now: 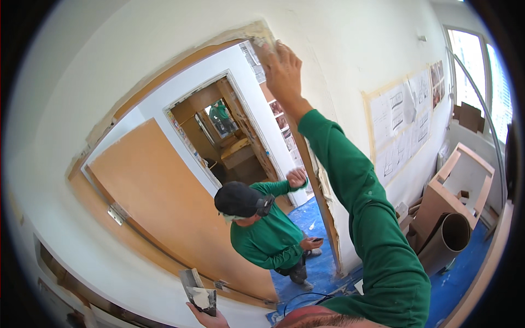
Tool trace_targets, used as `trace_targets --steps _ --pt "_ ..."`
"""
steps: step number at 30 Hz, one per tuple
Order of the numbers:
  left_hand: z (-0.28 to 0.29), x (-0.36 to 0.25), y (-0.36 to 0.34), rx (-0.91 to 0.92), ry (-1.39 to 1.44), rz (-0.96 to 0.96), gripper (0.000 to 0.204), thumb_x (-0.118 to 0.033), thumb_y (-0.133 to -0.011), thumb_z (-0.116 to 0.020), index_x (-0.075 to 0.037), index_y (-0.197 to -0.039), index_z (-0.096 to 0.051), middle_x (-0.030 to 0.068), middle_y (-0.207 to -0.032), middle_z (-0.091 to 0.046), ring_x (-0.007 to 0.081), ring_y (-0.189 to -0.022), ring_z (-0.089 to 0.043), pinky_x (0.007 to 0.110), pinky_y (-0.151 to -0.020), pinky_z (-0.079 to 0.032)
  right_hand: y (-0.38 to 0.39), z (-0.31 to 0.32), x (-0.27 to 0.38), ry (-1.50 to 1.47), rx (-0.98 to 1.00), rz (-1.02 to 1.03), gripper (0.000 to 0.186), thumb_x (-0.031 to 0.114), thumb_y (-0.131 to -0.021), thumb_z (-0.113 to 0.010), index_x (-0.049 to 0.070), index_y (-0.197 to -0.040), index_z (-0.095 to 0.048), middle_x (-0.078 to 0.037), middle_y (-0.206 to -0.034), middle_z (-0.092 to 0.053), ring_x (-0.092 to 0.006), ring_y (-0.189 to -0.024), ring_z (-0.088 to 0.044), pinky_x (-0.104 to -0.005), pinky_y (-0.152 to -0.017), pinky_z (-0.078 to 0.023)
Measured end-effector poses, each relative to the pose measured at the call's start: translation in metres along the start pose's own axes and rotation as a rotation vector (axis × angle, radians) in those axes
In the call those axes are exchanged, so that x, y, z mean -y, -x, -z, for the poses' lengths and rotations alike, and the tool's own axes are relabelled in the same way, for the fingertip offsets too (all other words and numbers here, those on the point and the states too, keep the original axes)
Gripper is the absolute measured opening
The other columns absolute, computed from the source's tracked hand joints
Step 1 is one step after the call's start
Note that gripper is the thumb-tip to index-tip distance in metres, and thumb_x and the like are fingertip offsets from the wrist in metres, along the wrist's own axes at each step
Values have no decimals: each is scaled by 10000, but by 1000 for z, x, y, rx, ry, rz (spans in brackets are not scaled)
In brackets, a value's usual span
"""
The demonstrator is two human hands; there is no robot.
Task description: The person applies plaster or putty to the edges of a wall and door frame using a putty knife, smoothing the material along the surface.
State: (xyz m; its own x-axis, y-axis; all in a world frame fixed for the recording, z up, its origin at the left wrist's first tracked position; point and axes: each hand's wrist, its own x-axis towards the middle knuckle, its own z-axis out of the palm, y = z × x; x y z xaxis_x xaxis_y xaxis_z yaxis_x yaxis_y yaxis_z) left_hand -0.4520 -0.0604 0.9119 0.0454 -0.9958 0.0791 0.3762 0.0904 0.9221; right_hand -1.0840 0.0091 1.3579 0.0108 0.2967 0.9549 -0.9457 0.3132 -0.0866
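My right hand (283, 72) reaches up to the top right corner of the door frame (210, 50), its fingers closed against the wall. What they hold, if anything, is hidden. Rough beige filler (261, 31) covers the wall edge around that corner. Low in the picture, my left hand (210, 318) holds a flat grey putty spreader (190, 277) with a lump of pale putty (201, 298) on it. It stays well below the frame, in front of the white wall left of the opening.
A person (260, 235) in green with a black cap stands in the doorway, holding a phone (317, 239). The wooden door (169, 202) stands at left. Blue sheeting (306, 218) covers the floor. A brown roll (445, 240) and a wooden cabinet frame (465, 169) stand right, below taped drawings (399, 120).
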Motion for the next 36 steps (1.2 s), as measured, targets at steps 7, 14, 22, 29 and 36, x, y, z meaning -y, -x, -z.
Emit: trace_targets --steps 7,14,22,29,36 --pt "21 6 -31 -154 505 60 677 -594 -917 -586 -113 -1389 -523 44 -1340 -594 244 -1224 -553 410 -1055 -414 -85 22 5 -208 261 -17 221 152 -830 -594 131 -980 -755 -152 -1163 -657 -362 -1137 -560 -520 -966 -441" --pt "-29 -69 24 -7 411 149 629 -514 -1033 -381 -142 -1533 -296 82 -1532 -349 266 -1315 -444 437 -1121 -361 -190 24 36 170 567 240 331 99 -824 -528 201 -1037 -759 -112 -1100 -680 -383 -1100 -567 -527 -950 -457" --pt "-8 -58 21 -178 306 -13 589 -405 -1044 -439 -63 -1509 -319 162 -1493 -393 261 -1329 -433 418 -1155 -312 -187 -6 31 241 535 352 310 92 -803 -546 208 -978 -774 -60 -1049 -718 -334 -1043 -624 -497 -914 -493" --pt "43 -15 -1 -89 -159 -292 476 -81 -965 -606 -23 -1402 -427 121 -1245 -561 223 -1151 -558 393 -957 -520 -200 -26 14 130 606 313 346 84 -800 -524 190 -1004 -783 -85 -1066 -732 -329 -1035 -663 -430 -938 -514" --pt "44 -21 -4 -217 588 39 662 -488 -995 -531 -22 -1450 -410 96 -1429 -496 252 -1286 -505 392 -1086 -387 -169 -21 82 -71 529 246 326 103 -816 -510 100 -998 -780 -139 -1050 -722 -357 -1006 -665 -419 -948 -509"
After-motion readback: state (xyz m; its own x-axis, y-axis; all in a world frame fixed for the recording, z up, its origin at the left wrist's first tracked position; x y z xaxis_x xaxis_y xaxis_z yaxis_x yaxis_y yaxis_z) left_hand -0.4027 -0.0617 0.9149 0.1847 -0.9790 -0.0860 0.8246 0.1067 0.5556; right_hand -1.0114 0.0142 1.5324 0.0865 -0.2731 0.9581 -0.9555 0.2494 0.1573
